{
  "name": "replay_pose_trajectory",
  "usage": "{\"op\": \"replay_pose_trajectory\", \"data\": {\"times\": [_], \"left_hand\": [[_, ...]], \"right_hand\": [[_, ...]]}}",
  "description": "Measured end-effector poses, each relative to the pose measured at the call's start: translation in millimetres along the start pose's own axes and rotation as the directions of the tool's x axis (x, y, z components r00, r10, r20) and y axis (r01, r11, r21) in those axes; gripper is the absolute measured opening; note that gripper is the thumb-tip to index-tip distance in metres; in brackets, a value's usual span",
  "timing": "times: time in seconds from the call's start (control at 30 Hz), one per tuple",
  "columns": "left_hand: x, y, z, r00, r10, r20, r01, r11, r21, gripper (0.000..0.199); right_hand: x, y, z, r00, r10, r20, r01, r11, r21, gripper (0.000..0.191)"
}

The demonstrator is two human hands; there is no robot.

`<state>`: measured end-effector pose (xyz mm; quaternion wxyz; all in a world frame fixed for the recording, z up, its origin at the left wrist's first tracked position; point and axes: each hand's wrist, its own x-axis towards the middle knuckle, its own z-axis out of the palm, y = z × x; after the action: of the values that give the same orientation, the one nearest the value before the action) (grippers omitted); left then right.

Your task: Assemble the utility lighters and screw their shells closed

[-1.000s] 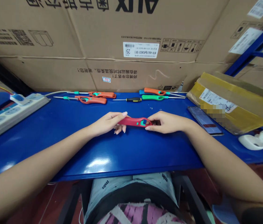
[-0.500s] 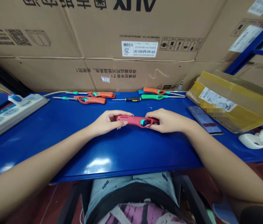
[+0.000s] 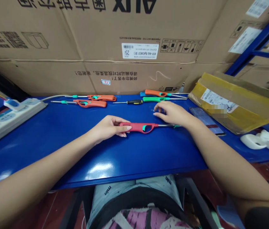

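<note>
My left hand point(image 3: 110, 128) is closed around the handle end of a red long-necked lighter point(image 3: 138, 127) with a turquoise trigger. The lighter lies level above the blue table, its metal neck point(image 3: 165, 125) pointing right and passing below my right wrist. My right hand point(image 3: 170, 112) is off the lighter, its thumb and fingers curved and apart. At its fingertips, tiny thin metal pieces point(image 3: 152, 110) lie on the table, too small to name. Just behind that hand is a green lighter point(image 3: 155, 99). A black and yellow screwdriver point(image 3: 134, 102) lies left of it.
Two orange lighters point(image 3: 90, 103) lie at the back left, near a white power strip point(image 3: 12, 116). Another orange lighter point(image 3: 155, 93) rests over a blue one at the back right. A phone point(image 3: 207, 121), a taped cardboard box point(image 3: 239, 101) and a white roll point(image 3: 252, 141) stand right.
My right hand has let go of the red lighter and moved back and slightly right, toward the tiny pieces. The lighter's neck now shows; my left hand still holds the handle.
</note>
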<state>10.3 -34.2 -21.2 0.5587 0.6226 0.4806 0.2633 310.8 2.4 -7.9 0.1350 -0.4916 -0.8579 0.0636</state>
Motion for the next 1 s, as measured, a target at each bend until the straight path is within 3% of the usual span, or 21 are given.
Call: {"op": "replay_pose_trajectory", "data": {"times": [0.07, 0.13, 0.27, 0.43, 0.67, 0.83, 0.93, 1.0], "left_hand": [[-3, 0, 0.2, 1.000, 0.015, -0.022, -0.013, 0.996, 0.084, 0.061], [-4, -2, 0.0, 0.994, 0.104, -0.040, -0.091, 0.966, 0.241, 0.057], [-2, -7, -1.0, 0.940, 0.339, 0.038, -0.303, 0.781, 0.546, 0.046], [-2, -9, -2.1, 0.894, 0.436, 0.102, -0.395, 0.661, 0.638, 0.045], [-9, 1, -13.7, 0.909, 0.397, 0.125, -0.345, 0.551, 0.760, 0.044], [-5, -2, -15.4, 0.910, 0.378, 0.168, -0.378, 0.598, 0.707, 0.045], [-5, -5, -8.9, 0.909, 0.380, 0.171, -0.387, 0.618, 0.684, 0.046], [-5, -6, -3.0, 0.903, 0.389, 0.181, -0.404, 0.629, 0.664, 0.046]], "right_hand": [[3, 13, 2, 0.996, 0.069, -0.053, -0.071, 0.997, -0.037, 0.018], [5, 23, 4, 0.990, 0.119, -0.081, -0.122, 0.992, -0.023, 0.018], [7, 33, 6, 0.971, 0.230, -0.063, -0.228, 0.973, 0.046, 0.017], [9, 34, 7, 0.969, 0.243, -0.036, -0.239, 0.968, 0.083, 0.006], [11, 35, 10, 0.960, 0.273, -0.056, -0.259, 0.949, 0.178, 0.006], [12, 19, 10, 0.945, 0.304, -0.119, -0.247, 0.905, 0.347, 0.006], [12, -2, 14, 0.948, 0.304, -0.090, -0.221, 0.837, 0.501, 0.011], [12, -18, 17, 0.959, 0.279, -0.038, -0.166, 0.667, 0.726, 0.017]]}}
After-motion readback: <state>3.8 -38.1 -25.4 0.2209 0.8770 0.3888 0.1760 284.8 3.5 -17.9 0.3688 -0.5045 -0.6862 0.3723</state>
